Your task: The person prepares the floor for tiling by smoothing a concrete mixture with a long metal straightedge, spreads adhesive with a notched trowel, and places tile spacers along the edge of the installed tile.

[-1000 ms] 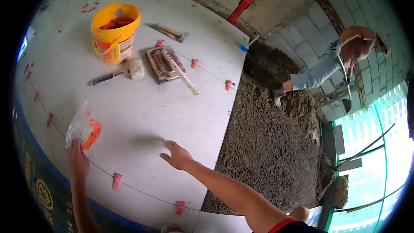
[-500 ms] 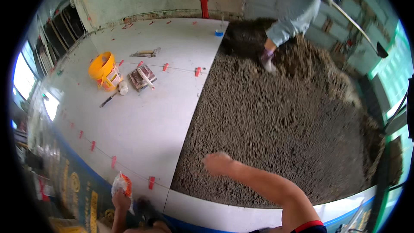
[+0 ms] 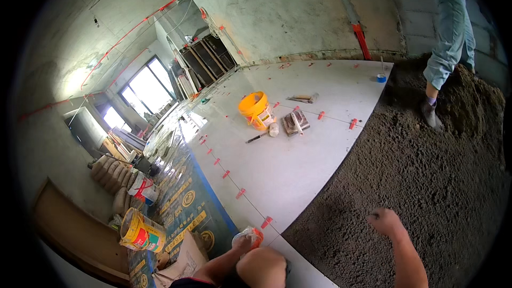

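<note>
Head view, left to right. At far left, a yellow bucket [image 3: 143,230] is tilted on printed dark floor sheeting [image 3: 186,200], with a cardboard box [image 3: 184,261] near it. The left hand [image 3: 242,245] grips a small clear plastic bag [image 3: 257,237] with orange contents. The bag is at the near edge of the pale floor tiles [image 3: 290,181], beside the person's bent knee [image 3: 262,268].

Governing relation: the nearest red tile-levelling wedge [image 3: 267,222] is seated on the tile joint, just beyond the bag and slightly to its right. The bag is crumpled and shows no clear long axis; the wedge's long axis slants from lower left to upper right. The left hand is the nearer hand to both.

Farther right, the right hand [image 3: 385,222] is over the brown mortar bed [image 3: 346,202], well apart from the bag. The finger spread and any held object cannot be determined, nor can contact with the mortar. Beyond it, at upper right, a co-worker's leg [image 3: 448,37] stands on the bed.

Change from one second ago: the right hand was over the tiles, fingers spread; it is now over the mortar. The bag remains in the left hand, now next to the knee.
</note>
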Demonstrator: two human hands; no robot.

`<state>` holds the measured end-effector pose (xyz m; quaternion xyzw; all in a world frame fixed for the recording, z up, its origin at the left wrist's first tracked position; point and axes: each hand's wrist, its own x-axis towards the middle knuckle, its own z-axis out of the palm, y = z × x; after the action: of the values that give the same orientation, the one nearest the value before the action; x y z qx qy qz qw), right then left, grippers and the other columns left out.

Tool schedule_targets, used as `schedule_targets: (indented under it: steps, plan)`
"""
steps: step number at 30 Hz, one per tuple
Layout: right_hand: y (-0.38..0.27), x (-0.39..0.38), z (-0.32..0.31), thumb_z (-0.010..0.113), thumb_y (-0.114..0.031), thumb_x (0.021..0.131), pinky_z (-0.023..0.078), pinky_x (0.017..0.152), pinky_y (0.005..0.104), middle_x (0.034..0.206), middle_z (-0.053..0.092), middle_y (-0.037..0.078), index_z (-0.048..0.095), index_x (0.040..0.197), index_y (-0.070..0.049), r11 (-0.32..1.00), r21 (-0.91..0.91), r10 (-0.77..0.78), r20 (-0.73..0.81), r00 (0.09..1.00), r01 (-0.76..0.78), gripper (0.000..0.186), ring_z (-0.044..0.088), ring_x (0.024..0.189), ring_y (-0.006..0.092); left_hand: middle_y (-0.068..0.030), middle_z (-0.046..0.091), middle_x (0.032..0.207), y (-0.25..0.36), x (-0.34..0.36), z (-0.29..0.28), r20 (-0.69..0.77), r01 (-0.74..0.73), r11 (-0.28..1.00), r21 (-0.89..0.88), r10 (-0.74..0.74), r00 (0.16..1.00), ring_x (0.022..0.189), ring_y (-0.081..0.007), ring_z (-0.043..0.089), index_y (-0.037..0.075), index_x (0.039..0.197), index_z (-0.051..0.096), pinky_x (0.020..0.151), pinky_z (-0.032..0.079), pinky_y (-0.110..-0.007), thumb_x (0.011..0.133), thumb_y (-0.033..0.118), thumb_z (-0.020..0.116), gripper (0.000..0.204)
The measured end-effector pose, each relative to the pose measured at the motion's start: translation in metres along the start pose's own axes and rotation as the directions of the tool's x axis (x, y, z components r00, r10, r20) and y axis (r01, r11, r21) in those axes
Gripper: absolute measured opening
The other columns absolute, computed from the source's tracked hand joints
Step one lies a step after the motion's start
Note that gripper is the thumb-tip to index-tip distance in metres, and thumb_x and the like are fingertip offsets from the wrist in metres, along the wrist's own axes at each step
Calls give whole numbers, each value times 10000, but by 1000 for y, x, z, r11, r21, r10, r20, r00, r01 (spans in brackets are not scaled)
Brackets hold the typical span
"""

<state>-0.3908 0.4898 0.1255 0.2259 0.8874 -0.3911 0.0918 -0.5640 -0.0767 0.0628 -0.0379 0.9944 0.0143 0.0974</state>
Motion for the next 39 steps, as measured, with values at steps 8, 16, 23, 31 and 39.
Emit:
schedule_targets:
  steps: [8,16,23,31,39]
  plan:
    - [78,-109,-28,589,-368,1005,539,919,506,1192,669,208,596,1347,-9,877,-173,470,116,875,-448,495,640,1101,376,-188,525,1439,-26,7,16,227,-339,833,438,262,938,1261,-342,569,54,1341,520,994,491,-476,928,332,578,501]
    - [113,-201,46,522,-546,997,480,1035,545,1507,484,233,508,1468,-54,854,-515,347,463,816,-71,680,492,1344,446,-146,727,910,-83,73,61,608,-760,521,389,475,636,849,-262,715,38,975,748,672,544,-409,806,179,631,249]
    - [-12,-130,54,508,-444,1033,462,1068,517,1399,579,230,555,1419,-66,754,-496,648,450,615,-431,543,550,1285,416,-180,725,963,-37,71,12,509,-695,695,185,537,673,870,-317,724,15,1045,706,725,572,-445,869,176,608,257]
    - [-62,-66,63,561,-343,1000,472,1059,485,1331,633,210,627,1333,-58,917,-389,270,453,850,-84,443,575,1259,387,-221,720,931,-37,59,6,423,-672,738,60,591,687,864,-360,728,3,953,674,728,584,-453,890,138,596,168]
    - [-90,3,119,626,-296,961,479,1035,469,1302,652,200,663,1257,-22,887,-441,118,500,858,135,405,577,1249,388,-313,649,1159,-40,30,-13,379,-337,926,-171,378,844,1047,-454,656,-72,1158,589,903,532,-501,940,68,557,261]
